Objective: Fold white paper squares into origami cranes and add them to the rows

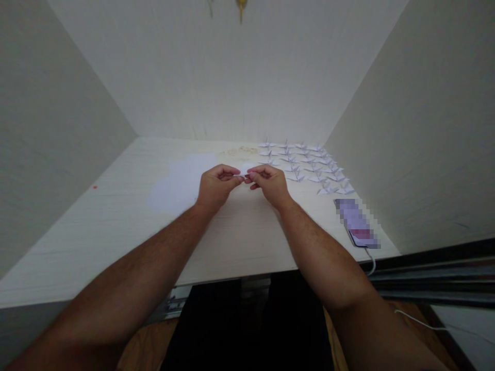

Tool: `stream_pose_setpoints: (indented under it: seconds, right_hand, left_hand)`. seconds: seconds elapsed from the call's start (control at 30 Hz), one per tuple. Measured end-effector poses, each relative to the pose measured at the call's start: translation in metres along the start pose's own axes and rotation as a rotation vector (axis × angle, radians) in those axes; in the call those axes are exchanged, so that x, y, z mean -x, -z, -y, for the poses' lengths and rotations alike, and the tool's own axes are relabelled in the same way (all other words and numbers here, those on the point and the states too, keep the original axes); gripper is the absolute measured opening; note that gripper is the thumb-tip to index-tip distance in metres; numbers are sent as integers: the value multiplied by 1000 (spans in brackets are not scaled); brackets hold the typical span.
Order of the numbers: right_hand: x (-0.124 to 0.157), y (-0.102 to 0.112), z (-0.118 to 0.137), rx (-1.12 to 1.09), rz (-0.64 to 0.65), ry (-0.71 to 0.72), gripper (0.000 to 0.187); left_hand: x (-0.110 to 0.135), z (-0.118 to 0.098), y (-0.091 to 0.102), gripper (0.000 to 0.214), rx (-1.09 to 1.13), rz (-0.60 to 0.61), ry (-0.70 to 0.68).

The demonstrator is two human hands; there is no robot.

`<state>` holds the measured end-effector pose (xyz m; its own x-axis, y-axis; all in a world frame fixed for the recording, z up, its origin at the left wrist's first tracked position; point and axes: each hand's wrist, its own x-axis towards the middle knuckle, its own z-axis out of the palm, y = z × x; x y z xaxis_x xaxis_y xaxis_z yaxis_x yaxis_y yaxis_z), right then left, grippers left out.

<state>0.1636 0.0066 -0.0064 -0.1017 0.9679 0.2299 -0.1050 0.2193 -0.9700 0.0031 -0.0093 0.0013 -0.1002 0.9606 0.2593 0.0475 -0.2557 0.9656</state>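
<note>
Over the middle of the white table (247, 247), my left hand (218, 188) and my right hand (269, 185) come almost together. Thumb and fingers of each pinch a small piece of white paper (243, 173) between them. Most of the paper is covered by my fingertips, so its folds cannot be made out. Just beyond my right hand, folded paper cranes (296, 175) stand in several rows at the back right. White paper sheets (180, 180) lie flat to the left, close by my left hand.
A phone (356, 222) with a white cable (372, 262) lies near the right edge. Walls (232, 77) enclose the table at the back and both sides. A small orange spot (95, 187) shows at the left. The table's front edge (232, 281) is above my lap.
</note>
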Motion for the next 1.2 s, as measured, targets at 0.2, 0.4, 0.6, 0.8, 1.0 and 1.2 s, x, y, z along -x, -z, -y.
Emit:
stream_pose_setpoints:
  seconds: [0.2, 0.4, 0.6, 0.8, 1.0, 1.2]
  right_hand:
    - [-1, 4, 3, 7, 38, -4, 26]
    - [-2, 6, 3, 16, 34, 17, 26]
    - [-2, 3, 5, 57, -39, 6, 23]
    - [-1, 0, 7, 49, -88, 2, 19]
    - [-2, 0, 5, 94, -131, 14, 18]
    - [3, -2, 8, 171, -63, 33, 15]
  left_hand:
    - [-2, 0, 2, 20, -35, -25, -50]
    - [2, -8, 2, 19, -146, -43, -27]
    - [5, -10, -3, 18, -147, -45, 11]
    - [5, -8, -4, 19, -116, -49, 30]
    - [8, -6, -7, 18, -29, -23, 59]
    - [2, 1, -7, 30, 48, 63, 60]
